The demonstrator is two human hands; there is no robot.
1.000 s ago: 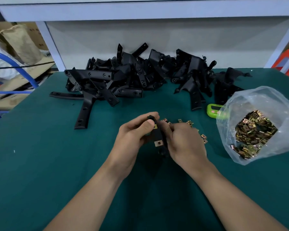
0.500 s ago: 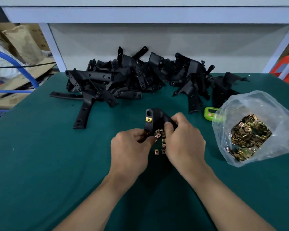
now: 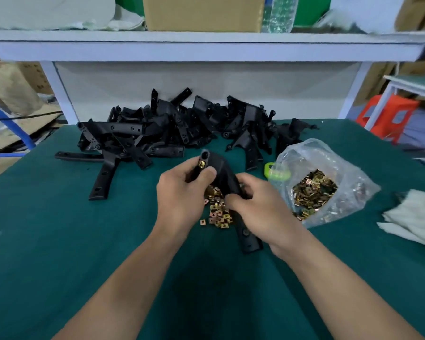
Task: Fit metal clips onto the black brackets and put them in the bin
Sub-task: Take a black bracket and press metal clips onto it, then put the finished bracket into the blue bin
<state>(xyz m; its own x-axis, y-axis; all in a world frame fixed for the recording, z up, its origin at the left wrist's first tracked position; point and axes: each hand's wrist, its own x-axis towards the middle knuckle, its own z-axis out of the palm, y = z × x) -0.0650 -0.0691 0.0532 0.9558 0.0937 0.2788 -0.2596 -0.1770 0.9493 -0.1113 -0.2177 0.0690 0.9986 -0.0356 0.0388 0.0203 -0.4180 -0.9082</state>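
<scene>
Though bunched tight together a second ago, now spread apart along the black bracket [image 3: 227,177], lifted clear and swung round. Left hand [image 3: 179,195] curled round the far, upper end, thumb pressed just below a fitted clip [image 3: 201,164] facing up near the round tip. Right hand [image 3: 260,209] curled over the bend, with the straight leg now running back under its palm toward the body and ending just below the wrist, a bare hole showing there. Cannot tell whether the right fingertips also pinch a fresh clip, being tucked behind the knuckles. Loose clips [image 3: 217,214] scattered on the green worktop [image 3: 59,241] directly beneath and between the hands, laid bare by the lift. Bag of clips [image 3: 329,182] just to the right of the right hand, mouth open; pile of brackets [image 3: 172,128] beyond both hands. Judged from this: far end done, piece being turned to check it or to bring the next seat round, probably on the near leg. No bin in view, so drop-off not yet at hand. Best to keep the left thumb off the seated clip while turning.
</scene>
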